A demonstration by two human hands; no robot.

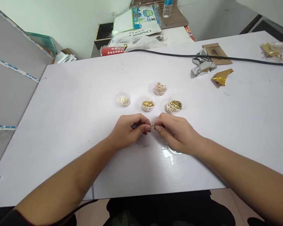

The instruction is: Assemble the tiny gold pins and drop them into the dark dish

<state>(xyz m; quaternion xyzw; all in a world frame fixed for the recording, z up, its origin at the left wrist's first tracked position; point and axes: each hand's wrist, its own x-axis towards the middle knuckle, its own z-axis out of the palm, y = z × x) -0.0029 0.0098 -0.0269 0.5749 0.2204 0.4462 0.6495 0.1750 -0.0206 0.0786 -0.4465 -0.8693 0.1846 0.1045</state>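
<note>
Centrally, two bare hands at close quarters above a white worktop (68,110), fingertips nearly meeting.

Item: left hand (126,130), thumb and forefinger pinched on a tiny gold-coloured piece (152,126); remaining fingers curled in.
Item: right hand (179,131), likewise pinching at the piece's other end, thumb below, forefinger above. The piece sits in the narrow gap between the fingertips; whether it is one part or two joined, cannot tell.

Item: four small clear cups, standing just beyond the hands. Left cup (124,101), with pale gold pins; middle cup (147,106), with brighter gold pins; right cup (174,107), with pale and deeper gold pins in separate portions; back cup (160,89), behind and between the middle and right ones, heaped with pale gold pins.

Item: round flat object (175,152), partly hidden under the right hand, with clear film (169,157) about it.

Item: far right, crumpled silver packets (204,68), a gold packet (223,77) and a brown paper packet (217,53), the last crossed by a black cable (169,55).

Item: clear bag (274,51), yellowish contents, near the far right corner.
</note>
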